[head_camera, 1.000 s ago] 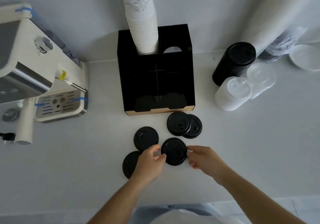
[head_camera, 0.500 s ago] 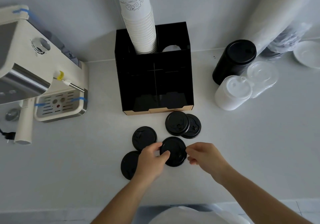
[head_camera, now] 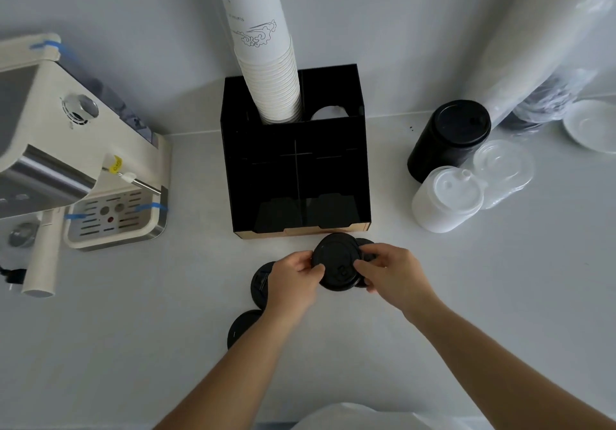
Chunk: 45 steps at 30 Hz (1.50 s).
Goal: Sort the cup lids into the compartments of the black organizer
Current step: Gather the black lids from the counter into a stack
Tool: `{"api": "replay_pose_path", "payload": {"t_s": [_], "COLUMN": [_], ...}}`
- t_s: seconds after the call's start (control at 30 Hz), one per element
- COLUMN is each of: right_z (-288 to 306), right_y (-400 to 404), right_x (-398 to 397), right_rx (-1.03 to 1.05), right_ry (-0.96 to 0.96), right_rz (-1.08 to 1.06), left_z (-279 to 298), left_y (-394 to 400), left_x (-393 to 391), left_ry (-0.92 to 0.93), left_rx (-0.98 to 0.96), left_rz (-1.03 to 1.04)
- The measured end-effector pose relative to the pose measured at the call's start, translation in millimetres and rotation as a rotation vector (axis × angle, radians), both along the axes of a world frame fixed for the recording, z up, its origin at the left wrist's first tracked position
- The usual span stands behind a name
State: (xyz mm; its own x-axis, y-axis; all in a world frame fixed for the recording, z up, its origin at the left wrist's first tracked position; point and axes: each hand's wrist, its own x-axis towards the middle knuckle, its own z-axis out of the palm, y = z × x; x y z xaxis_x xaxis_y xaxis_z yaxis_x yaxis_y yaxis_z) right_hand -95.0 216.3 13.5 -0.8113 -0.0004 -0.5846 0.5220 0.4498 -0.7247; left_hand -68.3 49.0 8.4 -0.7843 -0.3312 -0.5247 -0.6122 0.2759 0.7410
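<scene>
Both hands hold one black cup lid (head_camera: 337, 264) by its edges, just in front of the black organizer (head_camera: 296, 169). My left hand (head_camera: 293, 281) grips its left rim and my right hand (head_camera: 391, 271) its right rim. The held lid sits over the two overlapping black lids near the organizer; a sliver of one (head_camera: 366, 243) shows behind it. Another black lid (head_camera: 261, 283) lies partly under my left hand, and a further one (head_camera: 241, 328) is half hidden by my left forearm. The organizer's front compartments look dark.
A tall stack of white paper cups (head_camera: 271, 73) stands in the organizer's back left slot. A cream espresso machine (head_camera: 73, 169) sits at the left. At the right lie stacks of black lids (head_camera: 450, 139), white lids (head_camera: 445, 201), clear lids (head_camera: 503, 169) and a white saucer (head_camera: 591, 126).
The lid between my hands has been lifted off the counter and carried forward toward the organizer. Both hands moved with it, and the view has closed in.
</scene>
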Motion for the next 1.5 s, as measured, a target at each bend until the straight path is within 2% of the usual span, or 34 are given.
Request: {"api": "replay_pose_path", "payload": {"t_s": [0.27, 0.77, 0.97, 1.13, 1.33, 1.5], "right_z": [-2.9, -12.4, -11.2, 0.6, 7.8, 0.3], "right_y": [-1.2, -4.9, -1.8, 12.3, 27.6, 34.3], "right_x": [-20.7, -41.1, -48.2, -53.7, -59.3, -58.4], "right_rx": [0.021, 0.103, 0.111, 0.03, -0.048, -0.048], "right_ry": [-0.045, -0.168, -0.207, -0.23, -0.327, -0.284], "right_rz": [-0.043, 0.04, 0.11, 0.075, 0.145, 0.134], "left_z": [-6.9, -13.4, -16.5, -9.9, -7.1, -11.3], "left_y": [7.1, 9.0, 4.6, 6.7, 20.3, 23.4], "left_x": [-19.4, -24.8, -21.5, -18.1, -20.4, -20.3], "left_ry": [0.014, -0.033, -0.055, -0.083, -0.091, -0.061], "left_rx": [-0.073, -0.004, 0.141, 0.326, 0.381, 0.27], "left_rz": [-0.038, -0.033, 0.091, 0.242, 0.258, 0.151]}}
